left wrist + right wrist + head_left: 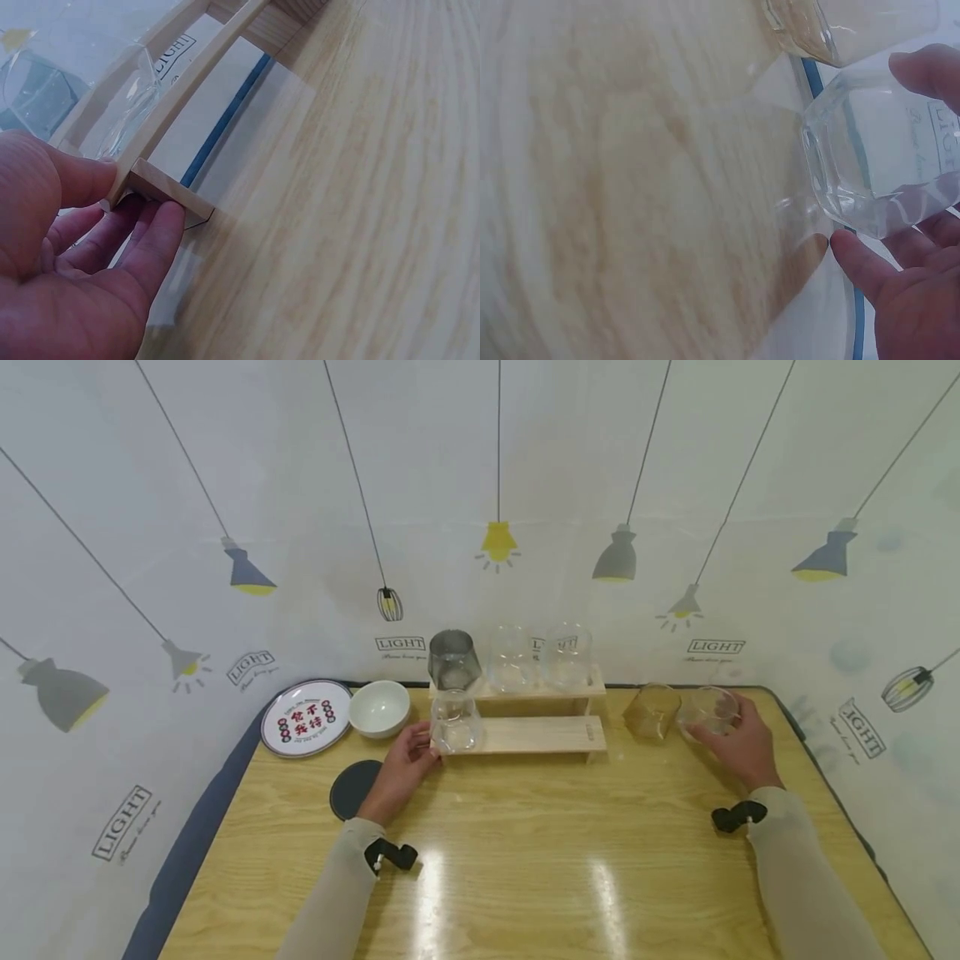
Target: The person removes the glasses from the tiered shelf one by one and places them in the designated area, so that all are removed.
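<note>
A two-tier wooden rack [536,735] stands at the back middle of the table. Its lower shelf carries a clear glass [456,723]. On the upper shelf are a dark grey glass [453,660] and two clear glasses [512,658]. My left hand [427,752] pinches the left end of the lower shelf [161,187], thumb on top and fingers [154,240] beneath, just beside that lower glass [124,97]. At the back right my right hand [720,722] grips a clear glass [707,710] tilted on its side. An amber glass [651,710] stands just left of it.
A printed round plate [306,717], a white bowl [379,708] and a black coaster [354,787] lie at the back left, near my left hand. The wooden table [525,860] stretches bare toward me. A printed backdrop closes the back and both sides.
</note>
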`<state>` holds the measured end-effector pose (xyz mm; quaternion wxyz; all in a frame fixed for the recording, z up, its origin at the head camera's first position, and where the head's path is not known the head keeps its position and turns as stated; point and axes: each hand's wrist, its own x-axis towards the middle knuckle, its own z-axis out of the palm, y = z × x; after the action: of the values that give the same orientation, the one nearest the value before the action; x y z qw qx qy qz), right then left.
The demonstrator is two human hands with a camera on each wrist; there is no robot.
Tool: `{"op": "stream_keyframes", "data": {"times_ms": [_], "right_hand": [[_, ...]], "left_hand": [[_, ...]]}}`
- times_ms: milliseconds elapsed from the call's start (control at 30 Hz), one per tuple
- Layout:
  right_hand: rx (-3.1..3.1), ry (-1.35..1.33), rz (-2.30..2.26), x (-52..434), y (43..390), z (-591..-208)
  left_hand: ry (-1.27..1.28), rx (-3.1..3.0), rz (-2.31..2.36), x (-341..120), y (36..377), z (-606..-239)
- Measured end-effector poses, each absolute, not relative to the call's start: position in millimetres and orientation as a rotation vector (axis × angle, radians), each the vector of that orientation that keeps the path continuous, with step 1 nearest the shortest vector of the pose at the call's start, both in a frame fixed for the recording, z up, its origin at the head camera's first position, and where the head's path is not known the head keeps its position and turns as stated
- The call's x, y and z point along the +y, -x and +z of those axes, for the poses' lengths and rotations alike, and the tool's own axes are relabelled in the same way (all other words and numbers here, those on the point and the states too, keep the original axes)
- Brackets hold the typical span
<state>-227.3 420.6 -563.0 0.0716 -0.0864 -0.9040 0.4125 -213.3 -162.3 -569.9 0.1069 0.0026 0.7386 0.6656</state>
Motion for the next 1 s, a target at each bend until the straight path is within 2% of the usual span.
{"op": "stream_keyframes", "data": {"times_ms": [567,1000], "right_hand": [[-2.615,0.211,1.331,427,218,-549],[-2.462,0.139,1.258,396,202,-513]], "left_hand": [[-0.002,2.150,1.990,-160,213,-570],[-0.003,2.151,1.996,-161,214,-569]]}}
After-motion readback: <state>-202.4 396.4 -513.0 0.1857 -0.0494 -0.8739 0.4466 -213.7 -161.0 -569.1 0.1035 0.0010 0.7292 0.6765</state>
